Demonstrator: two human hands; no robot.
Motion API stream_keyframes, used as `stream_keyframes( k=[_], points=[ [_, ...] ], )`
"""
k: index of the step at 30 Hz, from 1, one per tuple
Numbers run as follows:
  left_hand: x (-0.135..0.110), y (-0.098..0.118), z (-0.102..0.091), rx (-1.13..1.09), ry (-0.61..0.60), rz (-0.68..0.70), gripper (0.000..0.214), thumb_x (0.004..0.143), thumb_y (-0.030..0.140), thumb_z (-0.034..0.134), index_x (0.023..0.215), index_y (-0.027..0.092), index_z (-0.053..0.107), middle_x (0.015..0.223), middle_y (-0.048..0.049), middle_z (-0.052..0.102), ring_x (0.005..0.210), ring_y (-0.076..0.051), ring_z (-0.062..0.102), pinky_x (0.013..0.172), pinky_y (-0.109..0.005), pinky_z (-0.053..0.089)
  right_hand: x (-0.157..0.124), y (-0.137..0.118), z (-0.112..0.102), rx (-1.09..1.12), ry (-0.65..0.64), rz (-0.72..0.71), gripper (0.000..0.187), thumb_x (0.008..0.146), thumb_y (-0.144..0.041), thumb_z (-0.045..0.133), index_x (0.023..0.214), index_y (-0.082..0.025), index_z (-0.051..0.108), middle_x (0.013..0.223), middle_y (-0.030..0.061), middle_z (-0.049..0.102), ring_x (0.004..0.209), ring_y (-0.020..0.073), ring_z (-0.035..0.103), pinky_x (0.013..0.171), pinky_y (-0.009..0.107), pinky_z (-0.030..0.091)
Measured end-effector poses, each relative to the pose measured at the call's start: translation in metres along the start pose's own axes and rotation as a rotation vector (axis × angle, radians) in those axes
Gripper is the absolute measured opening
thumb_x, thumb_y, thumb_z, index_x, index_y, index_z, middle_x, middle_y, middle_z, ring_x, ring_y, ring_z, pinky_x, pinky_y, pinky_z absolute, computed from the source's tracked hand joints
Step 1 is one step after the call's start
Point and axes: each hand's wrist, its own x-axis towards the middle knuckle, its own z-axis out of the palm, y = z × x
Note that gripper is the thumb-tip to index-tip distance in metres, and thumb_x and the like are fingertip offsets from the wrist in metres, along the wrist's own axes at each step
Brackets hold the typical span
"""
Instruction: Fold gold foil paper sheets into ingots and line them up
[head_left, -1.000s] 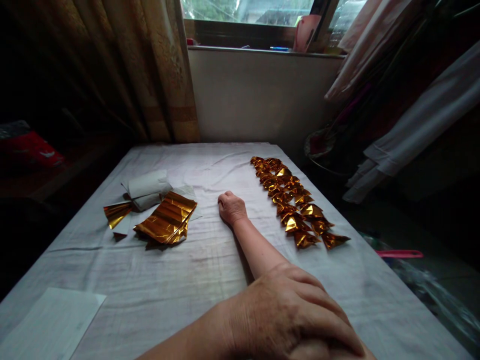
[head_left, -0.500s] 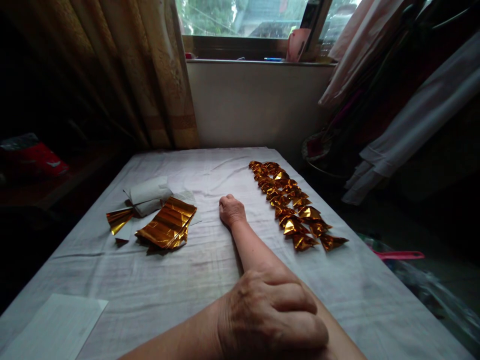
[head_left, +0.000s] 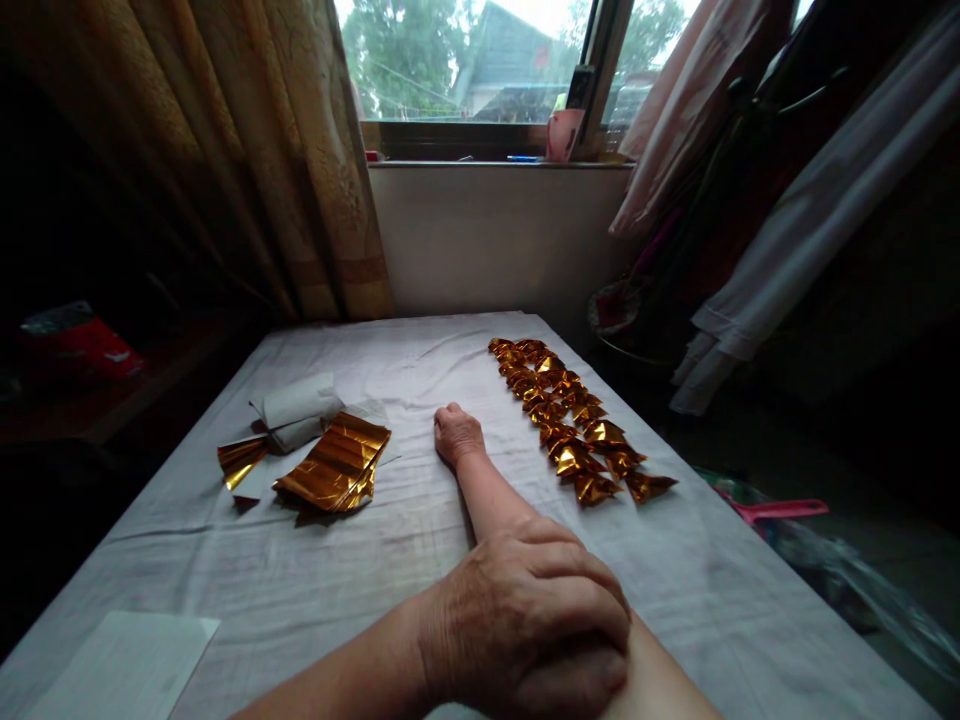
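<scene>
Foil sheets (head_left: 334, 462) lie left of the right hand (head_left: 458, 434), its grip clenched on the counter (head_left: 360, 570), folded foil pieces (head_left: 576, 460) to its right. The left hand (head_left: 525, 615) covers the right forearm (head_left: 491, 498), its grip impossible to tell.

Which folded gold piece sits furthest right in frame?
The folded gold piece at the near end of the double row, right one of the last two. Its pointed tip reaches further right than any other piece.
</scene>
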Motion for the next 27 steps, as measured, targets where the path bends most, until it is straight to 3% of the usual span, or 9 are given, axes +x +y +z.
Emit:
stream_keyframes(
  k=[3,9,15,19,22,24,27],
  points=[
    [-0.001,0.0,-0.003,0.057,-0.029,0.045,0.02,0.089,0.024,0.052,0.107,0.018,0.058,0.097,-0.0041,0.07,0.089,-0.015,0.066,0.091,-0.03,0.046,0.0,0.0,0.0,0.003,0.002,-0.004,0.026,0.098,-0.022,0.041,0.112,-0.021,0.064,0.115,0.0101,0.063,0.093,0.0184,0.066,0.076,0.027,0.048],
    [-0.004,0.002,-0.001,0.252,0.113,0.059,0.016,0.089,0.029,0.049,0.078,0.02,0.055,0.064,-0.0003,0.057,0.06,-0.014,0.052,0.066,-0.031,0.044,0.0,0.0,0.001,0.011,0.01,-0.008,0.026,0.098,-0.02,0.041,0.111,-0.019,0.064,0.115,0.0111,0.062,0.093,0.0187,0.066,0.076,0.027,0.049],
    [0.002,0.004,0.001,0.053,0.148,0.037,0.014,0.092,0.029,0.047,0.085,0.019,0.053,0.082,-0.0036,0.067,0.077,-0.013,0.063,0.081,-0.028,0.049,0.0,0.0,0.003,0.014,0.023,-0.011,0.027,0.097,-0.019,0.04,0.111,-0.018,0.064,0.113,0.0117,0.062,0.093,0.0192,0.067,0.077,0.027,0.049],
    [-0.005,0.009,-0.001,0.166,0.141,0.065,0.016,0.095,0.027,0.047,0.099,0.019,0.06,0.071,0.0003,0.063,0.065,-0.013,0.057,0.068,-0.029,0.046,0.0,0.0,0.006,0.013,0.033,-0.013,0.027,0.097,-0.017,0.04,0.111,-0.018,0.063,0.113,0.0117,0.063,0.093,0.0194,0.067,0.076,0.027,0.05],
    [-0.01,0.01,-0.001,0.207,0.187,0.014,0.017,0.094,0.028,0.047,0.088,0.019,0.06,0.066,0.0004,0.06,0.06,-0.013,0.054,0.065,-0.03,0.045,0.001,0.0,0.007,0.011,0.039,-0.011,0.026,0.097,-0.018,0.041,0.109,-0.018,0.063,0.113,0.0113,0.063,0.092,0.0197,0.067,0.076,0.028,0.05],
    [-0.01,0.009,0.0,0.174,0.212,-0.002,0.017,0.092,0.029,0.05,0.079,0.019,0.056,0.071,-0.0015,0.063,0.066,-0.013,0.058,0.071,-0.03,0.048,0.001,0.0,0.007,0.009,0.041,-0.008,0.026,0.097,-0.018,0.041,0.109,-0.018,0.063,0.112,0.0112,0.063,0.092,0.0199,0.067,0.076,0.028,0.051],
    [-0.008,0.007,0.001,0.064,0.193,0.017,0.01,0.091,0.025,0.049,0.083,0.02,0.053,0.088,-0.0045,0.07,0.084,-0.014,0.066,0.086,-0.029,0.051,0.001,0.0,0.007,0.009,0.042,-0.008,0.026,0.097,-0.019,0.041,0.109,-0.019,0.064,0.112,0.0109,0.063,0.093,0.0201,0.067,0.077,0.029,0.051]
  ],
)
